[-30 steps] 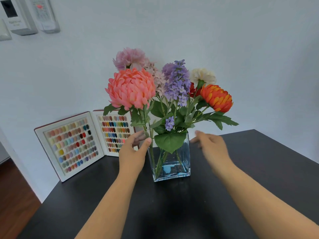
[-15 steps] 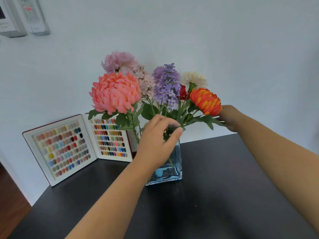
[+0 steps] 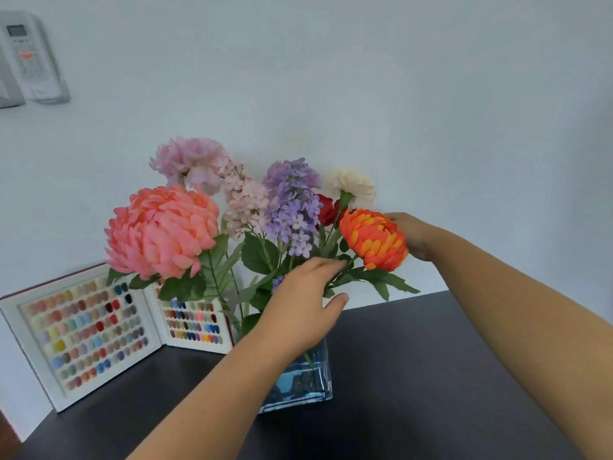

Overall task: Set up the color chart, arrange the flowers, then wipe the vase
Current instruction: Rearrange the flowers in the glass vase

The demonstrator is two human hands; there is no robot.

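A square clear glass vase of artificial flowers stands on a black tabletop, just right of an open white color chart whose two panels carry rows of small oval swatches. Seven blooms show: coral chrysanthemum, orange chrysanthemum, mauve peony, pale pink cluster, purple lilac, cream carnation, red bloom. The left hand, loosely open, reaches into the stems; the right hand cups the orange head from behind, its grip hidden.
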